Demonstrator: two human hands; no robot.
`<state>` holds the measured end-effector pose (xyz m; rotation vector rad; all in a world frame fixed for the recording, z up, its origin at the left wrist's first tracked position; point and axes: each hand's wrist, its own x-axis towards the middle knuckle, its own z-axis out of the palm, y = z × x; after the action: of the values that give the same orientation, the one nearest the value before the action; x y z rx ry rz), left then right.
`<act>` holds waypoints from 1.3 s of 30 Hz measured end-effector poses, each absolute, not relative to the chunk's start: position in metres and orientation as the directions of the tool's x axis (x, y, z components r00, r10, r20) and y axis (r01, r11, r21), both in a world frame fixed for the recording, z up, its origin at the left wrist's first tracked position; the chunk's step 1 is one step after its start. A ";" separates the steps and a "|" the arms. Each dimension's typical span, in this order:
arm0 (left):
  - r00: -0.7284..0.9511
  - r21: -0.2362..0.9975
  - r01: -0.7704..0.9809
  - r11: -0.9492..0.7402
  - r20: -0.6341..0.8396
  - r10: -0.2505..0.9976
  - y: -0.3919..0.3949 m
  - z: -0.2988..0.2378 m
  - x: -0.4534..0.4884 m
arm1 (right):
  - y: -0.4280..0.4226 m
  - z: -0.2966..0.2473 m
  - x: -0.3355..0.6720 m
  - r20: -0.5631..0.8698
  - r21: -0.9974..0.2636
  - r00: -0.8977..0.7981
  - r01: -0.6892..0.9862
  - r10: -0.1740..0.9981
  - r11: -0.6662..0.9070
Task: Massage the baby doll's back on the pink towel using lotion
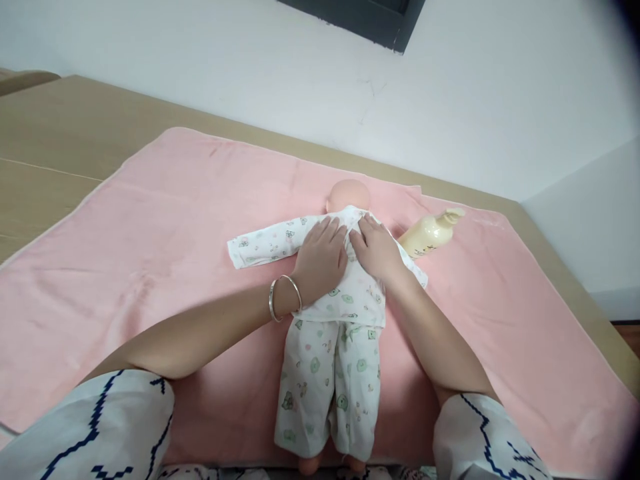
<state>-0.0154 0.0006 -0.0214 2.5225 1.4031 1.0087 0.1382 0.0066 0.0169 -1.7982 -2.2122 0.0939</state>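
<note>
A baby doll (pixel 349 194) lies stretched out on a pink mat, its head toward the wall and no face showing. It wears a white printed top (pixel 347 303) and matching trousers (pixel 327 380); one sleeve reaches out to the left. My left hand (pixel 323 257) rests flat on the left part of the top, near the shoulder, with a silver bangle at the wrist. On the right part of the top lies my right hand (pixel 379 252), fingers stretched out. Neither hand grips anything. The doll's feet poke out of the trouser legs at the bottom.
The pink mat (pixel 165 220) covers much of a wooden table (pixel 115 110) set against a white wall. A cream pump bottle (pixel 429 233) lies tilted on the mat, right of the doll. A dark frame (pixel 370 20) is on the wall above.
</note>
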 end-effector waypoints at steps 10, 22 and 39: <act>0.411 0.391 0.713 -0.582 0.440 0.798 0.040 -0.016 -0.029 | -0.027 0.016 0.114 0.208 -0.066 -0.219 0.969 0.953 0.237; 0.519 0.221 0.756 -0.616 0.370 0.770 0.041 -0.011 -0.033 | -0.031 0.017 0.114 0.222 -0.078 -0.207 0.970 0.953 0.229; 0.479 0.308 0.710 -0.633 0.447 0.756 0.039 -0.015 -0.028 | -0.028 0.015 0.112 0.241 -0.119 -0.168 0.972 0.956 0.201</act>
<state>-0.0277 0.0389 -0.0151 2.6313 1.3068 0.8582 0.1120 -0.0282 0.0151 -1.8322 -2.2156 -0.0908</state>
